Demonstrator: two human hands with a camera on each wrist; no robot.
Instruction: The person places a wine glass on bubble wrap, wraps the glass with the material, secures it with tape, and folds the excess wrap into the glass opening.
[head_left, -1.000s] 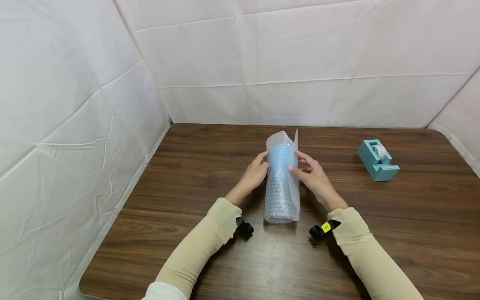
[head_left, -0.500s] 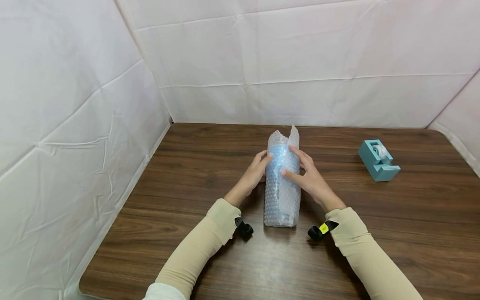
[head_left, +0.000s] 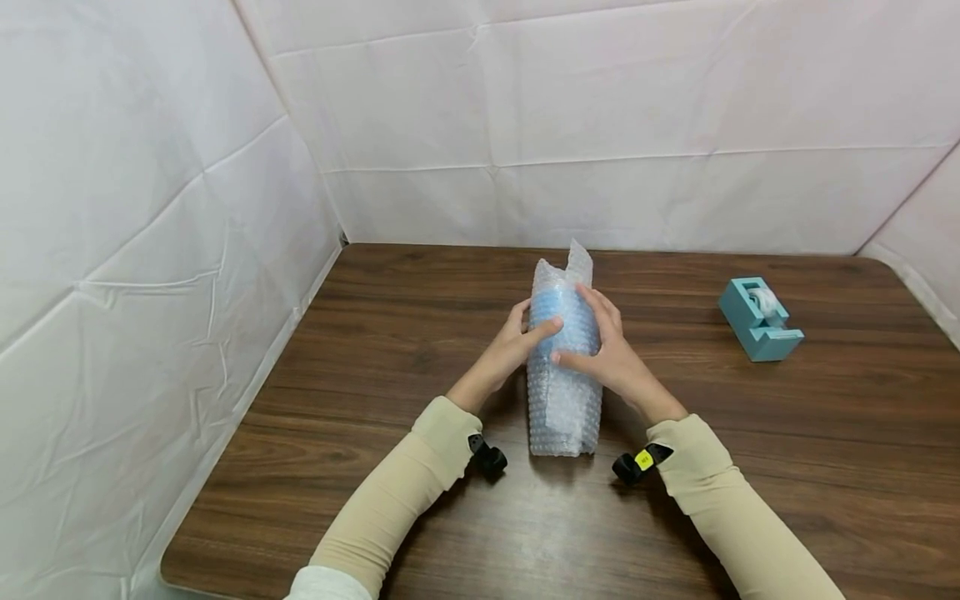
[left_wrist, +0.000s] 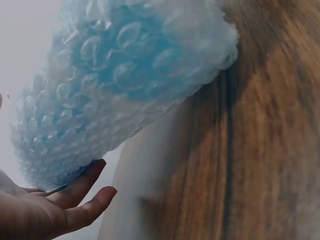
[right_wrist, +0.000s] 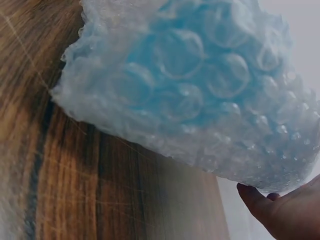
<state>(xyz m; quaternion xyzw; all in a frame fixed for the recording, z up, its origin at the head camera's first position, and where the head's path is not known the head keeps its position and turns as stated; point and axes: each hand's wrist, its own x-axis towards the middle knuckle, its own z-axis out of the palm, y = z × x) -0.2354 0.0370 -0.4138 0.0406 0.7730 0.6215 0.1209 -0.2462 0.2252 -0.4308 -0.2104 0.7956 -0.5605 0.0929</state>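
Observation:
A roll of clear bubble wrap (head_left: 566,412) lies lengthwise on the wooden table, wrapped around something blue whose kind cannot be told. My left hand (head_left: 504,348) holds its left side, thumb across the top; the left wrist view shows fingers (left_wrist: 82,187) along the side of the wrap. From the right, my right hand (head_left: 624,362) holds it with thumb and fingers spread over the upper surface. A loose flap of wrap sticks up at the far end. In the right wrist view, bubble wrap (right_wrist: 185,80) hides most of that hand.
A teal tape dispenser (head_left: 759,321) with a roll of tape stands on the table (head_left: 405,317) to the right. White sheeting (head_left: 600,117) hangs behind and on both sides. Small black cameras are strapped to both wrists.
The bubble wrap has rolled leftward, bringing its loose edge over the top. My right hand has moved slightly left over the roll, and my left thumb now reaches across it.

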